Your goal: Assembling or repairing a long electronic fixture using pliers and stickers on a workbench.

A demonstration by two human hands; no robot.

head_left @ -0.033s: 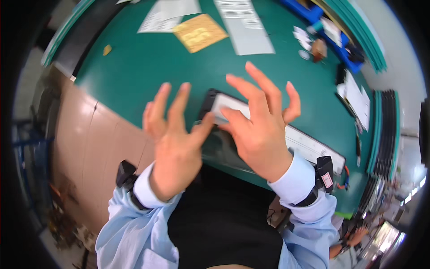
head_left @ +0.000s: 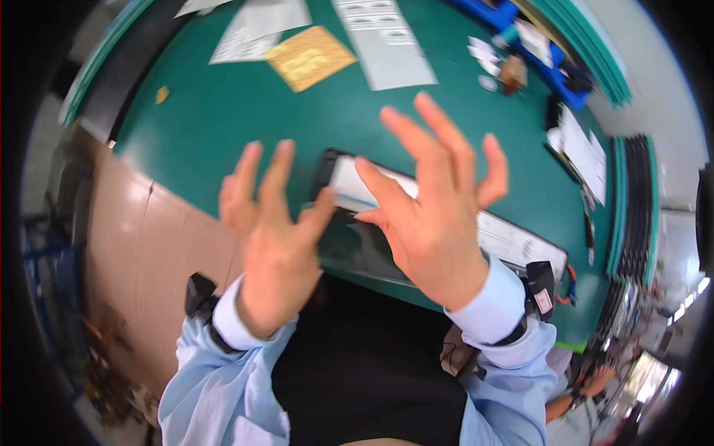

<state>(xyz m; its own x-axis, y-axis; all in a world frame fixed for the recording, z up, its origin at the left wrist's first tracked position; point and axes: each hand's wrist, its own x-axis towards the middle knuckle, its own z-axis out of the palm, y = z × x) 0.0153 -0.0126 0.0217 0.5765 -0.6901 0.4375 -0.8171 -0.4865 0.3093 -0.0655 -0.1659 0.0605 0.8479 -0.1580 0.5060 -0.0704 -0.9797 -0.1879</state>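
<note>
A long, flat, black-edged piece with a white face (head_left: 518,239) lies slantwise on the green table, with orange and blue wires (head_left: 571,286) at its right end. My right hand (head_left: 444,234) is over its middle and hides part of it. Its fingers are spread, thumb and forefinger apart, with nothing visible between them. My left hand (head_left: 279,241) is held beside the piece's black left end, fingers spread and slightly blurred. Its thumb tip is close to that end; whether it touches, I cannot tell. Something dark and glossy (head_left: 372,249) shows below the piece, near the table's front edge.
On the green table (head_left: 223,123) are a yellow sheet (head_left: 311,59), white papers (head_left: 390,63), and a small yellow scrap (head_left: 162,95). A blue bin (head_left: 569,93) and a clipboard with papers (head_left: 580,152) are at the right. Another person's hand (head_left: 597,380) shows at lower right.
The table and what lies on it have shifted left in view. My right thumb and forefinger have moved farther apart, and my left thumb is farther from my right hand.
</note>
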